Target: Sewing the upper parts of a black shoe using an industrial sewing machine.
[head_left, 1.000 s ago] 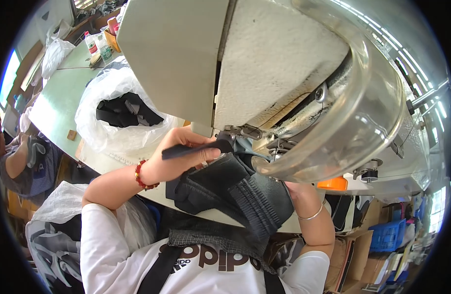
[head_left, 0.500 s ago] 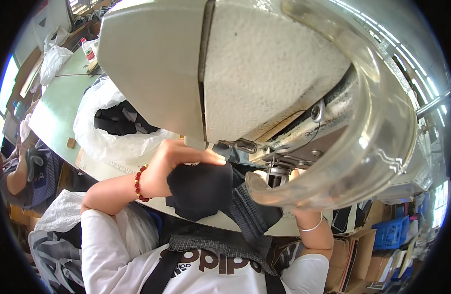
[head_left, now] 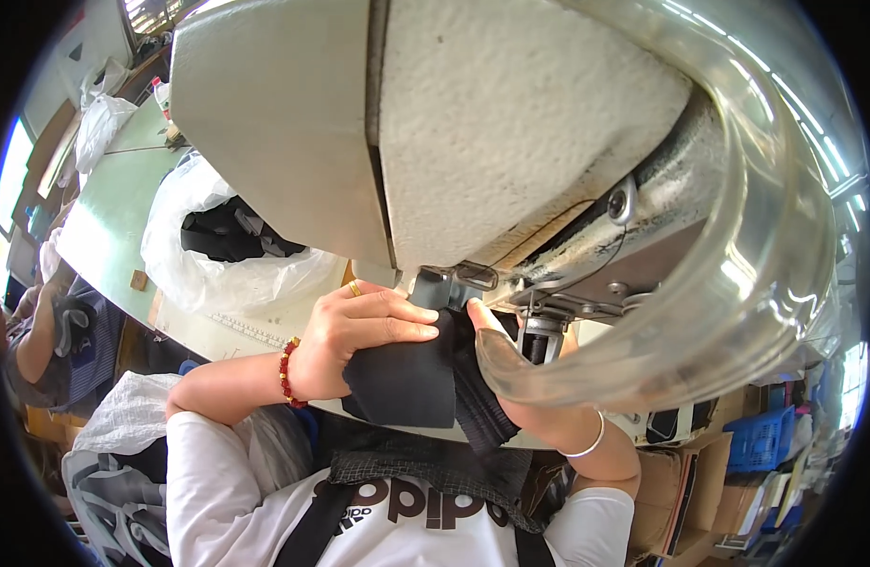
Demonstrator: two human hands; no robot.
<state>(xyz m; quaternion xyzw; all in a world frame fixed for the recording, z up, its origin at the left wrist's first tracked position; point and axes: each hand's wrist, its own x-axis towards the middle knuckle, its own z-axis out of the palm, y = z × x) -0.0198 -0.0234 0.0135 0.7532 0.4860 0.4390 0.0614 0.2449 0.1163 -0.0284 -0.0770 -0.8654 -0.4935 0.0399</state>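
My left hand [head_left: 359,331], with a red bead bracelet and a ring, lies over a folded piece of dark fabric [head_left: 406,383] and presses it from the left. My right hand [head_left: 548,420], with a thin bangle, holds the same fabric from the right, its thumb up against the fold; a clear curved guard [head_left: 737,312] partly covers it. The fabric sits just under the presser foot area [head_left: 543,331] of a big grey-white sewing machine head [head_left: 510,123]. A striped darker part of the fabric hangs down toward my lap.
A white plastic bag holding dark pieces [head_left: 217,255] lies on the pale green table [head_left: 113,208] to the left. Another person's arm [head_left: 47,331] shows at the far left. Cardboard boxes [head_left: 680,482] and a blue crate [head_left: 761,439] stand low on the right.
My left hand held a dark stick-like tool a second ago; it now lies on the fabric. The fabric has been folded and raised to the presser foot. The machine head looms closer.
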